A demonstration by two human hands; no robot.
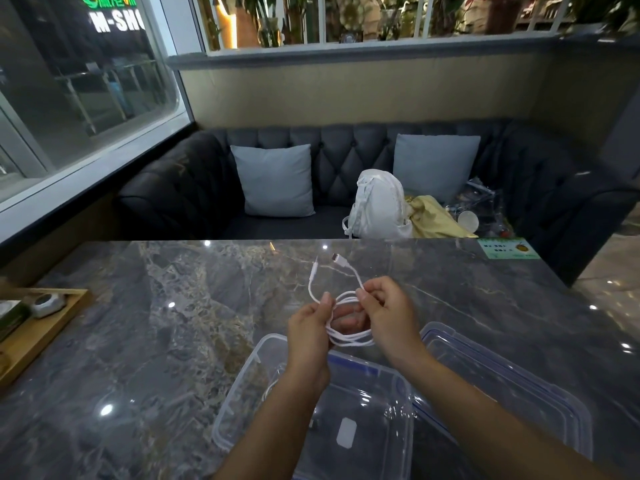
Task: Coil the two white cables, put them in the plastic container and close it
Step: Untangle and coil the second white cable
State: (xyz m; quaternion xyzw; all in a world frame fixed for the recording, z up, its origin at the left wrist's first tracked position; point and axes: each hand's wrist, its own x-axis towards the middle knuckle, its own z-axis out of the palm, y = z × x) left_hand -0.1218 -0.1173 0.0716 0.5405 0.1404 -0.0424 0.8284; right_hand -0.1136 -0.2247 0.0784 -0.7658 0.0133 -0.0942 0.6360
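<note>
A white cable [349, 336] is looped into a small coil held above the table between both hands. My left hand [308, 334] pinches the coil's left side and my right hand [388, 313] grips its top right. Two loose ends with plugs [337, 258] stick up and away from the coil. Below my forearms stands the clear plastic container [239, 393], open. Inside it a thin white strand [272, 386] shows beside my left wrist, possibly the second cable; most of it is hidden. The clear lid with blue trim [519, 382] lies to the container's right.
The grey marble table [156, 341] stretches ahead. A wooden tray [38, 327] with small items sits at the left edge. A green sticker [509, 249] marks the far right corner. Behind the table is a dark sofa with cushions, a white bag [379, 206] and a yellow cloth.
</note>
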